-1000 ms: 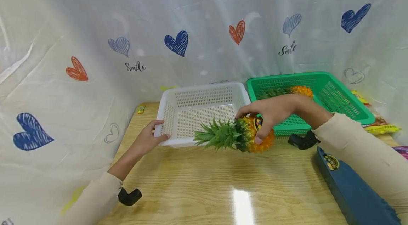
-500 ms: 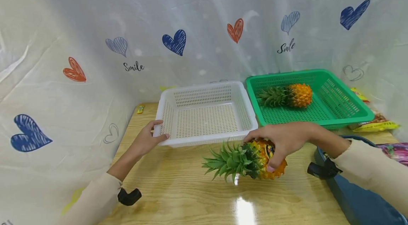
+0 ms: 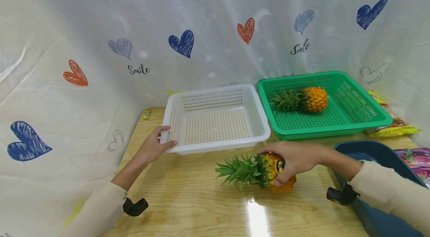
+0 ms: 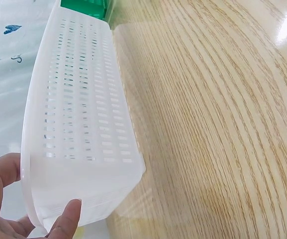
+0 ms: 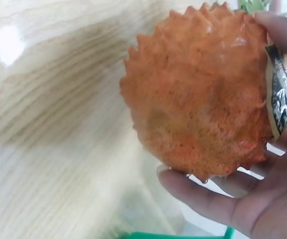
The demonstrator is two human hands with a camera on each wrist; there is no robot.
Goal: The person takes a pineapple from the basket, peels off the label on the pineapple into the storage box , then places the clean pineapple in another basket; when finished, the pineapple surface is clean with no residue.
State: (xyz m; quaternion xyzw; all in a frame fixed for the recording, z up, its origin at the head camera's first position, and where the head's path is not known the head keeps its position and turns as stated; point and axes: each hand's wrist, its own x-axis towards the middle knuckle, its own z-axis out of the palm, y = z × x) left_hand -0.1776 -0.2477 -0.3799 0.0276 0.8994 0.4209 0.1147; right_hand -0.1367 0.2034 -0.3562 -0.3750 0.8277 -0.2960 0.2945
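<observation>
Hands (image 3: 151,149) (image 3: 297,156) partly outside wrist views

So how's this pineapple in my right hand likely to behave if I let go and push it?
The pineapple would probably roll or rock, since its body is rounded, though the spreading leafy crown may check it. Its bumpy skin likely gives your right hand decent grip. The slim leaves would probably bend under pressure.
</observation>
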